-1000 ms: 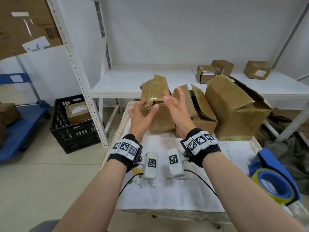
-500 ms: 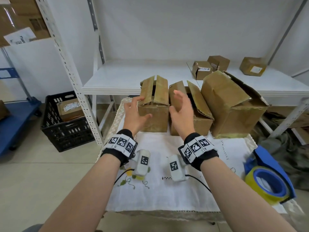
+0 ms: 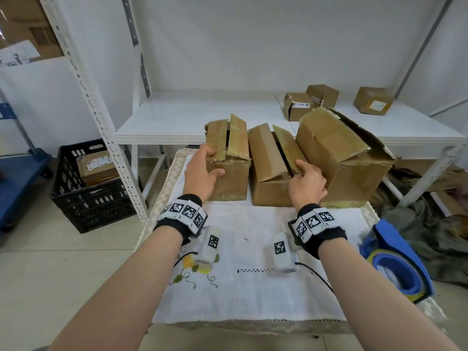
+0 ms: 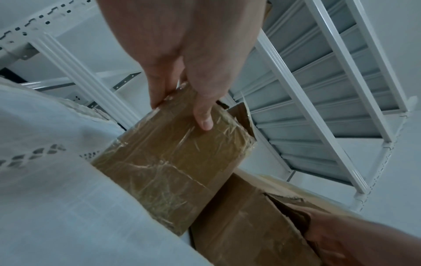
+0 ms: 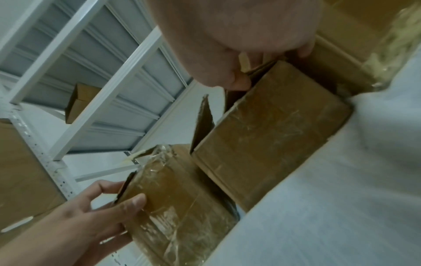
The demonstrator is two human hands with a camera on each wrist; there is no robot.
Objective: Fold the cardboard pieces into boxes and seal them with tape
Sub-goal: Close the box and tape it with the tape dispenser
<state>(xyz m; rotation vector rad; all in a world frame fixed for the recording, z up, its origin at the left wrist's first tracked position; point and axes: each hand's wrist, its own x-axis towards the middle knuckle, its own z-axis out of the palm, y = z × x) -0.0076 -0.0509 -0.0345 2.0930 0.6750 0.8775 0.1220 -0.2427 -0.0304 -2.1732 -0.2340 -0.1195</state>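
Three brown cardboard boxes stand in a row at the back of the cloth-covered table [image 3: 253, 287], their top flaps up. My left hand [image 3: 211, 162] grips the near left corner of the tape-covered left box [image 3: 233, 178], thumb [image 4: 203, 117] on its front face [image 4: 173, 162] and fingers on the left flap. My right hand [image 3: 307, 177] holds the middle box [image 3: 268, 181] at its near right corner, thumb on the right flap; the fingers [image 5: 237, 79] curl at that box's [image 5: 268, 136] top edge. The large box [image 3: 336, 158] stands tilted right of it. A blue tape dispenser [image 3: 397, 264] with yellowish tape lies at the table's right edge.
A white metal shelf [image 3: 202, 117] runs right behind the boxes and carries three small boxes [image 3: 297, 106]. Its upright post [image 3: 101, 117] stands to the left. A black crate [image 3: 93, 193] and a blue cart [image 3: 17, 178] are on the floor at left, olive cloth [image 3: 430, 236] at right.
The left box, held up in both hands a second ago, now stands on the table beside the middle box. My right hand has left it and taken the middle box's right flap.
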